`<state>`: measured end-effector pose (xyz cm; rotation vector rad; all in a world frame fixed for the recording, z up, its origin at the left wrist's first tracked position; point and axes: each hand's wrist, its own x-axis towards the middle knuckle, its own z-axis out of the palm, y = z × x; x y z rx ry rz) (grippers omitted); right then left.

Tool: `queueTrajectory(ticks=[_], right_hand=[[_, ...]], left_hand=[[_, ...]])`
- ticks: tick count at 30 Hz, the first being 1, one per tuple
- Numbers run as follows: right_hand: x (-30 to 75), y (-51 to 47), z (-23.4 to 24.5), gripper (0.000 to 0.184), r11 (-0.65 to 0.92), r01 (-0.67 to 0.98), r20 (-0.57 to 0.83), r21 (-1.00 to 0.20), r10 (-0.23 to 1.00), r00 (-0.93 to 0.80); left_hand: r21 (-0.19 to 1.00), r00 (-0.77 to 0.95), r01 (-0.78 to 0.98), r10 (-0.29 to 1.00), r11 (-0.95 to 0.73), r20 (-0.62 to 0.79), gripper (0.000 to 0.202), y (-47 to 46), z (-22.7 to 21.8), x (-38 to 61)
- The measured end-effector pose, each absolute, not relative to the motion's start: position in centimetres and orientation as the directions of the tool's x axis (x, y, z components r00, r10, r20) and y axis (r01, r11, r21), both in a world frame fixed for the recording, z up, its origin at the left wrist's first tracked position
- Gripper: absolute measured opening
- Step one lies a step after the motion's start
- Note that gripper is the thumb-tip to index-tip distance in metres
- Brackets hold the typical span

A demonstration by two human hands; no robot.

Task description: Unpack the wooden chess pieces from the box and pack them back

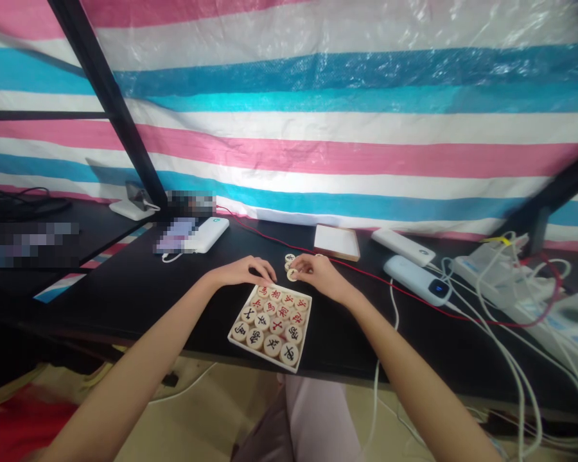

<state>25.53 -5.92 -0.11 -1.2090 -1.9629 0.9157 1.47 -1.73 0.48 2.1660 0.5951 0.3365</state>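
A white square box (264, 355) lies near the table's front edge, filled with round xiangqi pieces in rows, some with red characters and some with black. My left hand (248, 270) is at the box's far left corner, fingers loosely apart, with fingertips at the rim; nothing shows in its grasp. Beyond the far edge of the box, my right hand (322, 274) pinches a pale xiangqi piece (292, 275) between thumb and fingers. Just behind that piece, another xiangqi piece (289, 258) with a black character lies on the table, and more are partly covered by the right hand.
Behind my right hand lies a shallow box lid (338, 242). To the right are a white power bank (402, 246), a light blue power bank (417, 280) and tangled white cables. A red cable (376, 277) crosses the black table (192, 308). Another white power bank (210, 235) sits left.
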Motion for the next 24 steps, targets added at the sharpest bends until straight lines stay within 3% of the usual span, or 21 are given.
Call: queueTrajectory(ticks=[3, 9, 13, 20, 24], right_hand=[[25.25, -6.01, -0.56, 0.016, 0.389, 0.537, 0.181, -0.749, 0.899, -0.398], [25.12, -6.41, -0.3, 0.015, 0.527, 0.711, 0.292, -0.466, 0.85, -0.439], [25.16, -6.37, -0.27, 0.011, 0.518, 0.748, 0.267, -0.414, 0.855, -0.444], [25.15, -6.55, 0.23, 0.023, 0.525, 0.772, 0.277, -0.358, 0.85, -0.449], [25.14, -6.65, 0.36, 0.017, 0.51, 0.812, 0.301, -0.283, 0.851, -0.43]], left_hand=[[0.789, 0.851, 0.3, 0.524, -0.536, 0.033, 0.018, -1.72, 0.44, 1.44], [0.788, 0.854, 0.291, 0.519, -0.543, 0.042, 0.017, -1.7, 0.41, 1.38], [0.789, 0.852, 0.293, 0.522, -0.541, 0.041, 0.018, -1.66, 0.35, 1.38], [0.791, 0.853, 0.292, 0.52, -0.539, 0.039, 0.017, -1.53, 0.16, 1.36], [0.79, 0.853, 0.295, 0.521, -0.537, 0.036, 0.017, -1.58, 0.25, 1.39]])
